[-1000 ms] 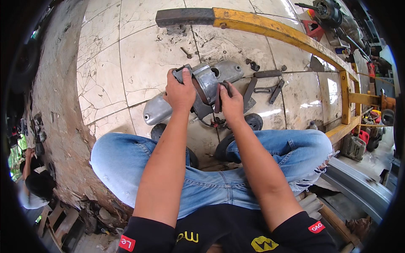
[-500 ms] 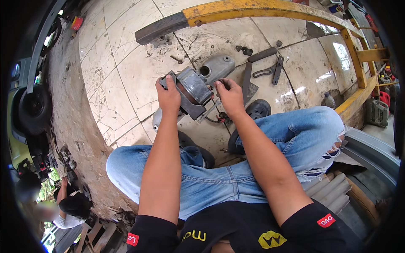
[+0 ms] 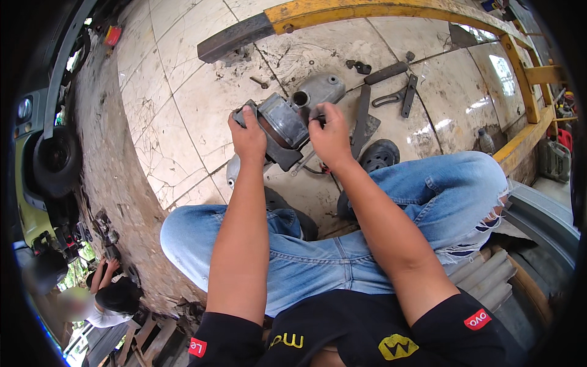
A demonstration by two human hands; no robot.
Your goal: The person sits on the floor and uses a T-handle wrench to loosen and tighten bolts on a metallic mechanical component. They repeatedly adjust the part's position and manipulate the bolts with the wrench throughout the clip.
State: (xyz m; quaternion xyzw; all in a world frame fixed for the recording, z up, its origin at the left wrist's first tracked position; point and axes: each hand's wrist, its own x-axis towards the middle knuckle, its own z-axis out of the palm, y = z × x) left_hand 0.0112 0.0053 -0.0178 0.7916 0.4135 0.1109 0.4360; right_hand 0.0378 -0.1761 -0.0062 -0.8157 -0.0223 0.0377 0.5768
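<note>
A grey metal alternator (image 3: pixel 285 121) with a brown band round its middle is held tilted above the tiles between my knees. My left hand (image 3: pixel 249 137) is closed round its dark bracket end, thumb on top. At its other end is my right hand (image 3: pixel 331 137), fingers pinched together close to the housing. Whatever those fingertips hold is hidden. Just beyond lies a grey cast cover (image 3: pixel 325 89) with a round opening. A thin metal rod and a red wire (image 3: pixel 321 170) show below the alternator.
A bolt (image 3: pixel 259 82), a slotted bracket (image 3: pixel 387 98), a flat bar (image 3: pixel 409 96) and a black-handled tool (image 3: pixel 386 73) lie on the tiles. A yellow metal frame (image 3: pixel 367 11) spans the far side and right. Another person (image 3: pixel 110 306) works at the lower left, near a vehicle wheel (image 3: pixel 56 157).
My right hand has risen slightly, its fingers drawn in tighter at the alternator's end. My left hand keeps its grip. The other person's hands have shifted.
</note>
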